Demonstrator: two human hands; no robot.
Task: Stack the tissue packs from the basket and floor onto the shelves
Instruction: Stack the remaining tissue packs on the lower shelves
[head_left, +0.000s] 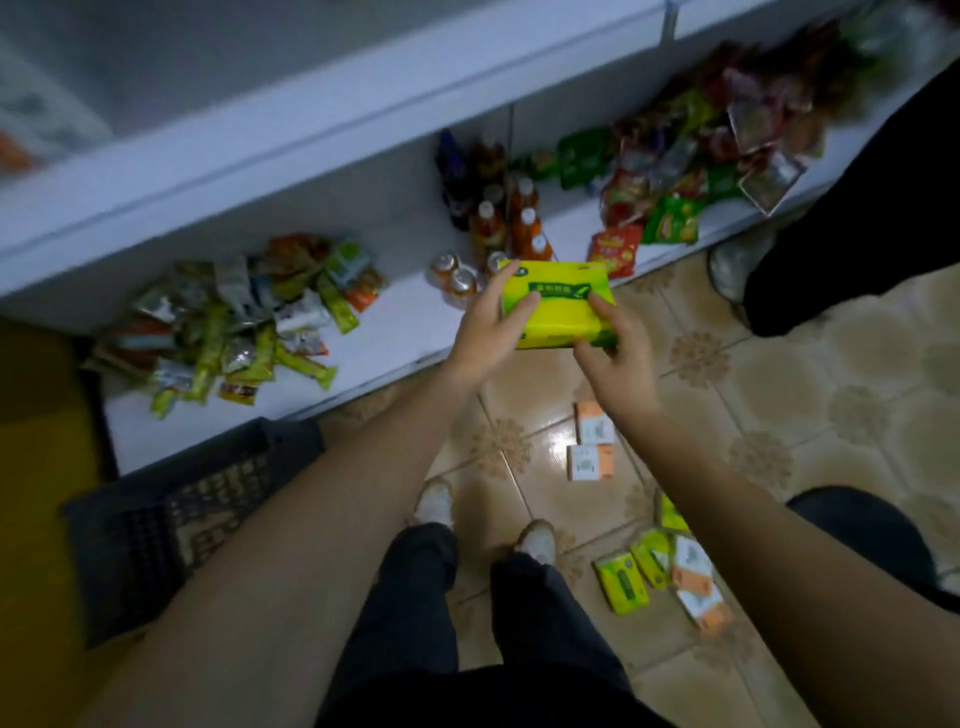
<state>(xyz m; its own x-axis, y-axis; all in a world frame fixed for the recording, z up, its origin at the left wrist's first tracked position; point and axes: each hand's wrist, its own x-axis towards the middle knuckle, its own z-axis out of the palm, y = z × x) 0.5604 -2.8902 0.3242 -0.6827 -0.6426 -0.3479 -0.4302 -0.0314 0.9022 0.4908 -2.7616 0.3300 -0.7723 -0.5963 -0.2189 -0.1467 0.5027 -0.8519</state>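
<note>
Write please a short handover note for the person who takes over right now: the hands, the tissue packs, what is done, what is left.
Left hand and right hand: together they hold one yellow-green tissue pack, fingers curled round its ends, above the front of the bottom shelf.
Floor: two white-orange packs and a mixed heap of packs.
Basket: too dark to see inside.
Done: no pack plainly on a shelf.
Left: place this one, then the floor packs.
</note>
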